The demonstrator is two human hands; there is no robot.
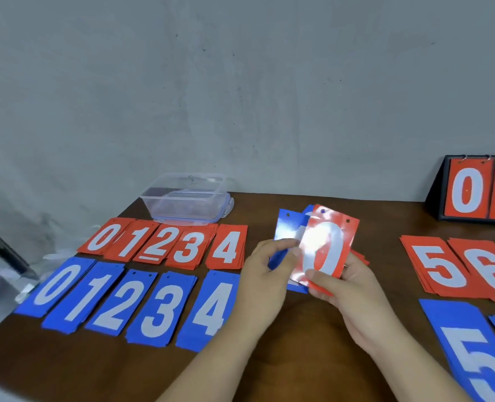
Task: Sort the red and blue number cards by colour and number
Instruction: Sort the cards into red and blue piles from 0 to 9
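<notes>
My right hand (346, 288) holds a small stack of cards above the table, a glossy red 0 card (329, 248) on top. My left hand (265, 274) pinches a blue card (288, 229) at the stack's left side; its number is hidden by glare. On the left lie a row of red piles 0 to 4 (165, 243) and, in front of it, a row of blue piles 0 to 4 (130, 303). At the right are red piles 5 and 6 (455, 265) and a blue 5 pile (469, 349), cut by the frame edge.
A clear plastic lidded box (186, 198) stands behind the red row near the wall. A black flip scoreboard (478, 190) showing red 0 and 9 stands at the back right. The brown table (292, 343) ends at a grey wall behind.
</notes>
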